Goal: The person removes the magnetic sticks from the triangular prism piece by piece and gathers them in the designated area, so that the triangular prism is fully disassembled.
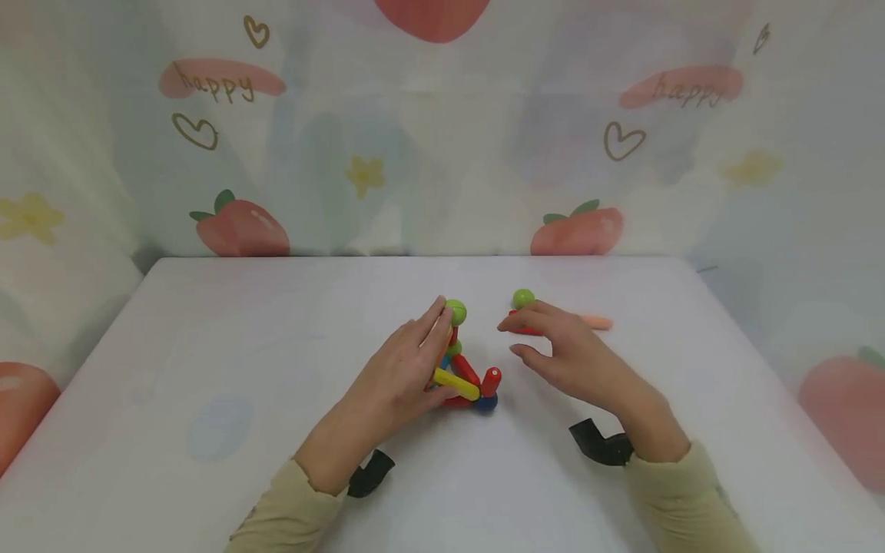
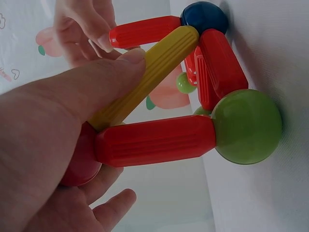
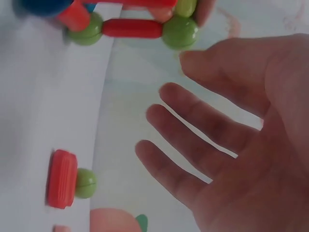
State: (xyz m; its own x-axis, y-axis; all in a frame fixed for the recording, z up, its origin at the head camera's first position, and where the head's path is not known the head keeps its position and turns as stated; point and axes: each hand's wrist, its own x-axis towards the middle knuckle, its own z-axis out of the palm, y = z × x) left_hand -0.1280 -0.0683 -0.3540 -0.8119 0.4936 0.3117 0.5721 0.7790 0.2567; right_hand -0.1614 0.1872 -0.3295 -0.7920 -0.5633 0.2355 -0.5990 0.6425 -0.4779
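Note:
My left hand [image 1: 394, 372] holds a build of coloured toy rods and balls. Its thumb lies on a yellow rod [image 2: 161, 70], beside a partly covered red ball [image 2: 83, 162]. A red rod [image 2: 157, 140] joins that ball to a green ball [image 2: 248, 126] low down. On the build's near right side, a dark blue ball [image 1: 485, 402] carries a red rod [image 1: 492, 381] that points up. Another green ball [image 1: 455, 312] tops the build by the left fingertips. To its right, my right hand [image 1: 577, 357] hovers with fingers spread, holding nothing.
Behind the right hand lie a loose green ball [image 1: 523, 298], a red rod [image 1: 528, 331] and a peach rod [image 1: 598, 322] on the white table [image 1: 242, 330]. Black pieces [image 1: 600, 444] show beside both wrists. A printed cloth [image 1: 442, 138] hangs at the table's back.

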